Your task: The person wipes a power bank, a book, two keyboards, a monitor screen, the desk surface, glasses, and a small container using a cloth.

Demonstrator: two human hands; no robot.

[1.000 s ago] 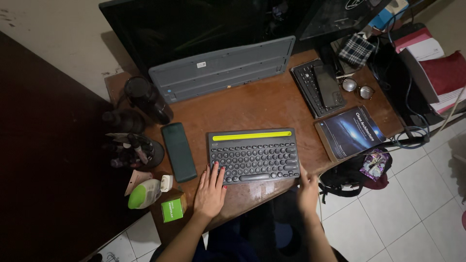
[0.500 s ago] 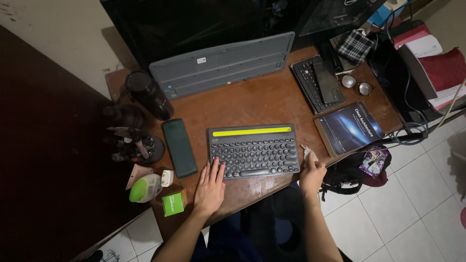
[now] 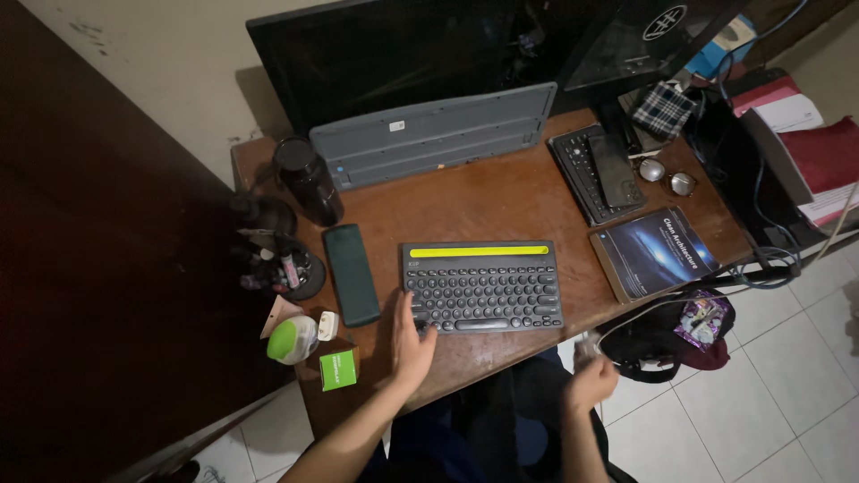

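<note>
A small dark grey keyboard (image 3: 481,286) with a yellow-green strip along its top lies on the brown desk (image 3: 501,201). My left hand (image 3: 412,347) lies flat on the desk, fingers spread and touching the keyboard's lower left corner. My right hand (image 3: 592,383) is blurred and hangs below the desk's front edge, off to the keyboard's lower right. Its fingers are closed around a small whitish crumpled wad (image 3: 587,343).
An upturned grey keyboard (image 3: 434,134) leans against a dark monitor (image 3: 403,54). On the left are a dark case (image 3: 351,273), a black bottle (image 3: 309,179) and a green box (image 3: 338,368). On the right are a book (image 3: 653,252), glasses (image 3: 667,177) and a black keyboard (image 3: 599,172). A dark bag (image 3: 653,344) lies on the tiled floor.
My right hand rose with the whitish wad to the keyboard's right edge, then dropped below the desk edge. My left hand stayed at the keyboard's lower left corner. The camera shifted.
</note>
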